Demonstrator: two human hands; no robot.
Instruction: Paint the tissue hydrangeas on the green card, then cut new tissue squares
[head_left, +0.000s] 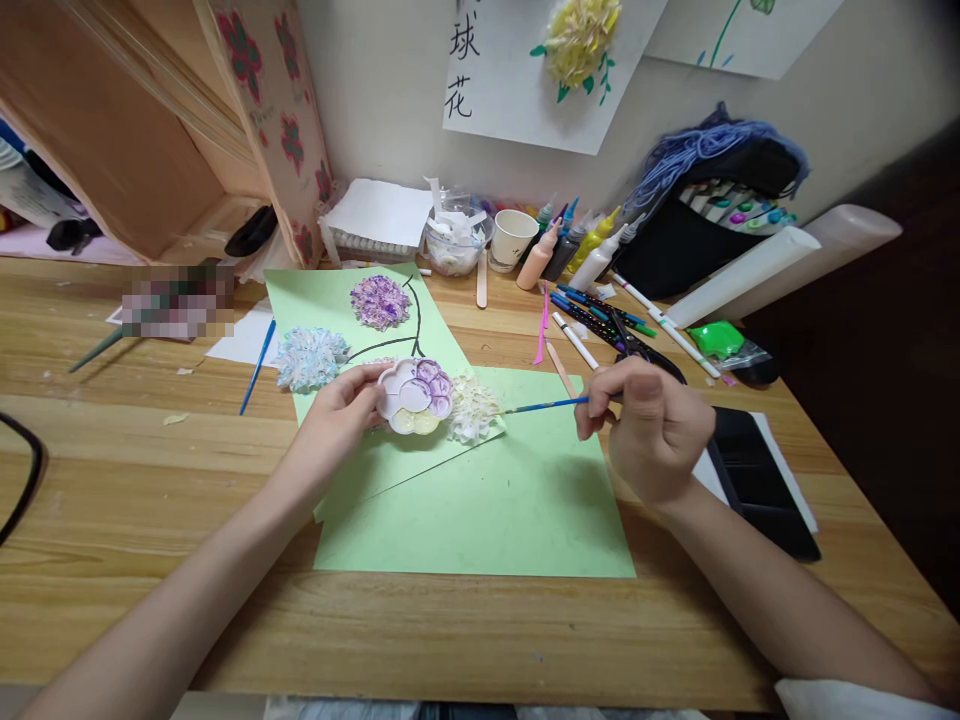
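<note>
My left hand [346, 408] is closed on the edge of a white flower-shaped paint palette [397, 385], whose wells hold purple and pale yellow paint. In my right hand [651, 425] is a thin blue paintbrush [551, 405], its tip at the right edge of a cream paper flower [474, 410]. The palette overlaps that flower's left side in view. A purple paper flower [380, 302] and a pale blue one [311, 358] sit on a green sheet [442, 330] with dark drawn stems. Beneath it lies a second green sheet [480, 520].
Behind the sheets stand a paper cup [514, 238], a clear bowl of paper scraps [456, 240] and several paint bottles [541, 258]. Pens [592, 312] and black scissors [634, 345] lie to the right, near a black tray [761, 485]. Another blue brush [258, 367] lies left.
</note>
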